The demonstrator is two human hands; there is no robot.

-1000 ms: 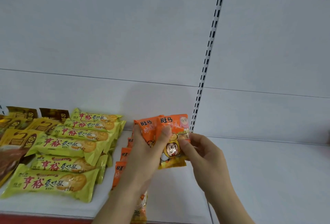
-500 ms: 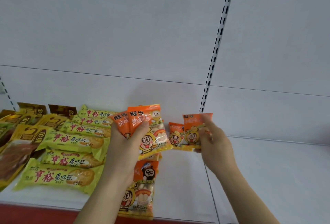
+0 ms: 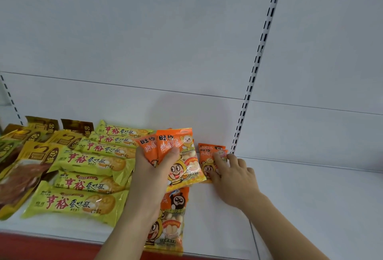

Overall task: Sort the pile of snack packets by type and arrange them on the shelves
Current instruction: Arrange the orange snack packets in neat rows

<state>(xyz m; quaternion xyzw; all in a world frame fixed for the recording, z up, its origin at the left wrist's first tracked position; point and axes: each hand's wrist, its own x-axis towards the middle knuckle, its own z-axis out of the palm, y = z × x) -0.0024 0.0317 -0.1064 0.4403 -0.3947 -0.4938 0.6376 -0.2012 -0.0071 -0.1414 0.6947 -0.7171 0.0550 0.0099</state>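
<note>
The left hand (image 3: pixel 152 173) gripped two orange packets (image 3: pixel 176 156) above the shelf (image 3: pixel 310 197). At 3 o'clock, the right hand (image 3: pixel 234 179), fingers extended, pressed two small orange packets (image 3: pixel 209 160) flat. Six yellow packets (image 3: pixel 83 203) lay at 9 o'clock.

This looks like a shop, or a mock-up of one, seen at a retail display unit. A white metal shelf (image 3: pixel 310 197) runs across the view with a red strip (image 3: pixel 51 245) along its front edge, the kind that carries price tags. Behind it stand plain white back panels (image 3: pixel 145 31), joined by slotted uprights (image 3: pixel 257 67) with rows of bracket holes, as on store gondola shelving. Goods lie grouped by kind on the shelf: yellow-green biscuit packets (image 3: pixel 83 179) in overlapping rows toward the left end, brown-and-gold packets (image 3: pixel 27 156) beyond them, and orange snack packets (image 3: pixel 209 160) near the back edge by the middle upright.
</note>
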